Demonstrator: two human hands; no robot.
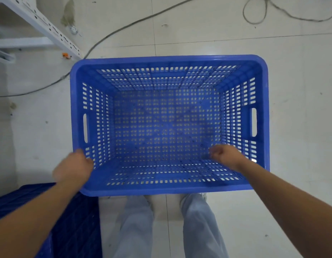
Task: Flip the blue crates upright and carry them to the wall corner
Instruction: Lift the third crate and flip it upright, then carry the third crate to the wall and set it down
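Directly below the person, a blue crate (pixel 168 125) stood upright with its open top facing up, resting on the pale tiled floor (pixel 301 90) just ahead of their feet. Its slotted walls and perforated base were bare inside, and a handle slot showed in each short side. The left hand (pixel 74 169) was at the crate's near left corner, its fingers curled against the rim; motion blur kept me from telling whether it truly gripped the plastic. The right hand (pixel 225 155) hung inside the crate near the near right corner, loosely curled and grasping nothing that I could see. A second blue crate (pixel 76 222) sat at the near left, partly hidden under the left forearm; which way up it lay I could not tell. Farther off to the left rose a white metal rack (pixel 55 32), and a grey cable (pixel 113 34) trailed across the floor behind the crate.
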